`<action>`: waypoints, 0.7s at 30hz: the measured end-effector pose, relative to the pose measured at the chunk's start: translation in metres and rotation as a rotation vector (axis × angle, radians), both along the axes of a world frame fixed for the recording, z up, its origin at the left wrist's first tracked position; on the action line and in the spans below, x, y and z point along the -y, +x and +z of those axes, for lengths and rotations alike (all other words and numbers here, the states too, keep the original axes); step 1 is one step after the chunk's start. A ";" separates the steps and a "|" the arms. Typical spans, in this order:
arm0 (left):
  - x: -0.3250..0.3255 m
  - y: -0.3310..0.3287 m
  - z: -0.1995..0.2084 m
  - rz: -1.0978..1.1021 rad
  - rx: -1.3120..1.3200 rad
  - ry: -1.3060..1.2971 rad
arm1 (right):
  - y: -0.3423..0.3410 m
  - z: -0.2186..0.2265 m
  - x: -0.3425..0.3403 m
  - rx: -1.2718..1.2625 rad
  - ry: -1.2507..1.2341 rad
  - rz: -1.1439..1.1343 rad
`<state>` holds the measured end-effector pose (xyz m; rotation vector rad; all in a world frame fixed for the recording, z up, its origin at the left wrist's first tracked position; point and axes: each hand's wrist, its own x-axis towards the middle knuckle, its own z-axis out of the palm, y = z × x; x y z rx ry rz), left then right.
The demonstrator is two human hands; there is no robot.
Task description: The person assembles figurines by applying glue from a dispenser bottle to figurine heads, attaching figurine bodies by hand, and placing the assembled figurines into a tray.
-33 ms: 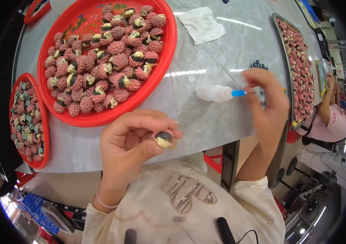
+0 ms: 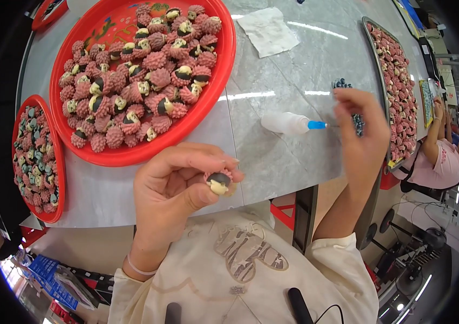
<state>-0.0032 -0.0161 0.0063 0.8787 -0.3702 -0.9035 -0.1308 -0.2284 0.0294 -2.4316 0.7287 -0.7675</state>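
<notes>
Our left fingers (image 2: 189,157) pinch a pink figure (image 2: 219,183); our right fingers (image 2: 360,98) curl half-open, hold unclear; a pink shirt (image 2: 448,171) bears illegible print (image 2: 443,156).

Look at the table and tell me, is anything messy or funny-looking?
The white bottle lies on its side instead of standing up. A white cloth or paper towel sits crooked and wrinkled, and small dark beads lie loose on the table. I see no puddle by the bottle.
</notes>
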 end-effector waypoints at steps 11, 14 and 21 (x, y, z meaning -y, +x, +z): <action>-0.001 0.002 -0.004 -0.021 0.021 -0.030 | 0.007 -0.015 0.002 -0.105 -0.240 -0.198; 0.000 0.001 -0.003 -0.029 0.016 -0.059 | -0.002 0.003 -0.017 0.373 0.410 -0.051; 0.001 0.001 0.001 -0.035 -0.046 0.045 | -0.017 0.015 -0.061 0.443 0.838 0.422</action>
